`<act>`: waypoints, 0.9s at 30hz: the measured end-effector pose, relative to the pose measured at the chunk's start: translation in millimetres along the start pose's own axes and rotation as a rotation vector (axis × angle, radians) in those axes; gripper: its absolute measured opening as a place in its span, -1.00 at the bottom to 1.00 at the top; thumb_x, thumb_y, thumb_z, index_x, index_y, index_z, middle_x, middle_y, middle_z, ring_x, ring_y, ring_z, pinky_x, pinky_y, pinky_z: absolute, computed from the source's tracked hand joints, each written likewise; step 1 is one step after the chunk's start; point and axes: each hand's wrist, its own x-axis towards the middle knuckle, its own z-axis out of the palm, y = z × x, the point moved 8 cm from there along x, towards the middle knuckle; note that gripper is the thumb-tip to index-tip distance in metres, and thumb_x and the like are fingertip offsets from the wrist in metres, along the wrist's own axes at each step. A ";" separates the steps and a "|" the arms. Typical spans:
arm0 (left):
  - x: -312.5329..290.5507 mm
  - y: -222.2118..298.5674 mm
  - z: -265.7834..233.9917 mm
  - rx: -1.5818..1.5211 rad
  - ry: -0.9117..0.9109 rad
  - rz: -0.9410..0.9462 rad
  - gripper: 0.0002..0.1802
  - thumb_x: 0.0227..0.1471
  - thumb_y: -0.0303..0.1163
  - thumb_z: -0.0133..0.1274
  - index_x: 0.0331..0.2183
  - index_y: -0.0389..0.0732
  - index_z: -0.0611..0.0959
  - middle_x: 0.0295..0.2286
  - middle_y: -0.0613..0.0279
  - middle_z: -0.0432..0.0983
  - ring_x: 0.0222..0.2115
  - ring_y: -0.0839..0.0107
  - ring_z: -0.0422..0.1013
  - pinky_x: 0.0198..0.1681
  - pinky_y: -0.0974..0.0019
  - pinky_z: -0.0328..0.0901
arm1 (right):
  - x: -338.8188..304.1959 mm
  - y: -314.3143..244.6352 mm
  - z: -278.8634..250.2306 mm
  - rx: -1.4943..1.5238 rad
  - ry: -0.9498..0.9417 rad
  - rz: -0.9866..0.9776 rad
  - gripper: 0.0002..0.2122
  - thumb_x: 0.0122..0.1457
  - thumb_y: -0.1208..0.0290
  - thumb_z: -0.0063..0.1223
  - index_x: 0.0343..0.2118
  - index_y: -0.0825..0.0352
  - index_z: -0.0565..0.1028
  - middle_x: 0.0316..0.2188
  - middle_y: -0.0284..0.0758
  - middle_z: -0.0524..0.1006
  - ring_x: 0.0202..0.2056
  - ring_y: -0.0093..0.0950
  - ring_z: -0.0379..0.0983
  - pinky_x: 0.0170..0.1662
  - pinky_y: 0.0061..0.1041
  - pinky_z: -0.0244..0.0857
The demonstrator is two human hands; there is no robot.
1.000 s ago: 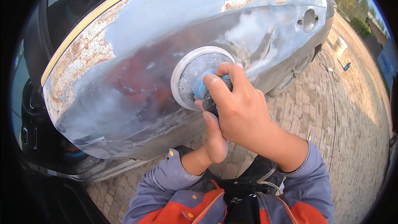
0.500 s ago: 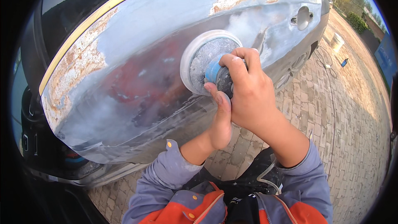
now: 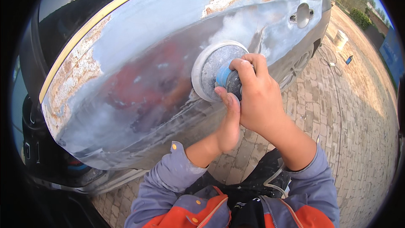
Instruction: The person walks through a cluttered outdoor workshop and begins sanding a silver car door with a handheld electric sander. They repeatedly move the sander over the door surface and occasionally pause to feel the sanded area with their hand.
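A round disc sander with a wide pale pad and a blue band sits with its pad against the outer skin of a car door. My right hand wraps over the sander's dark body from the right. From below, my left hand holds the same body, its thumb near the blue band; the rest of its fingers are hidden. Around the pad the door is patchy: pale blue-grey filler, a reddish area, dark grey smears and bare rusty metal along the upper edge.
Yellow tape lines the door's upper edge. A door handle recess is farther right. A pale hose passes by my legs. On the brick paving are a cable, a white bucket and a small blue bottle.
Both hands have shifted the sander a little to the right and down across the door, with its pad still against the surface. My grip looks the same.
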 end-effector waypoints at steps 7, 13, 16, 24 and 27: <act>7.3 -1.5 4.3 -0.003 -0.047 -0.045 0.12 0.42 0.38 -0.85 0.48 -0.47 -0.04 0.44 -0.10 0.09 0.48 0.12 0.06 0.51 0.11 0.08 | -0.1 10.2 4.5 -0.005 -0.061 0.060 -0.49 0.06 0.40 0.43 0.08 0.33 0.48 0.00 -0.07 0.44 -0.21 -0.01 0.63 -0.26 -0.13 0.56; 18.3 0.0 8.3 -0.117 -0.091 0.004 0.12 0.42 0.38 -0.83 0.49 -0.49 -0.06 0.45 -0.14 0.06 0.49 0.10 0.05 0.52 0.12 0.05 | -0.3 14.2 -10.8 -0.032 0.114 0.003 -0.49 0.10 0.34 0.44 0.10 0.32 0.48 0.02 -0.09 0.44 -0.21 -0.02 0.63 -0.26 -0.14 0.56; 18.6 -3.8 7.7 -0.029 -0.061 -0.046 0.12 0.43 0.38 -0.81 0.48 -0.49 -0.06 0.45 -0.13 0.07 0.48 0.10 0.06 0.51 0.12 0.06 | -2.9 17.9 -5.3 -0.012 0.051 0.046 -0.49 0.11 0.33 0.44 0.10 0.32 0.48 0.01 -0.10 0.44 -0.21 -0.02 0.63 -0.26 -0.12 0.55; 9.7 5.8 2.0 -0.012 0.017 -0.085 0.12 0.43 0.38 -0.82 0.48 -0.49 -0.06 0.44 -0.09 0.09 0.48 0.14 0.06 0.50 0.11 0.08 | 5.8 6.5 -3.2 -0.009 0.091 -0.006 -0.47 0.04 0.37 0.45 0.09 0.30 0.49 -0.01 -0.11 0.44 -0.21 -0.05 0.64 -0.30 -0.18 0.56; 0.2 9.4 -8.2 0.004 -0.007 -0.009 0.07 0.45 0.32 -0.83 0.49 -0.48 -0.05 0.44 -0.09 0.11 0.47 0.16 0.09 0.49 0.11 0.09 | 6.1 -1.7 5.9 0.046 0.107 -0.017 -0.46 0.00 0.39 0.45 0.08 0.29 0.50 -0.01 -0.13 0.44 -0.22 -0.07 0.64 -0.34 -0.21 0.56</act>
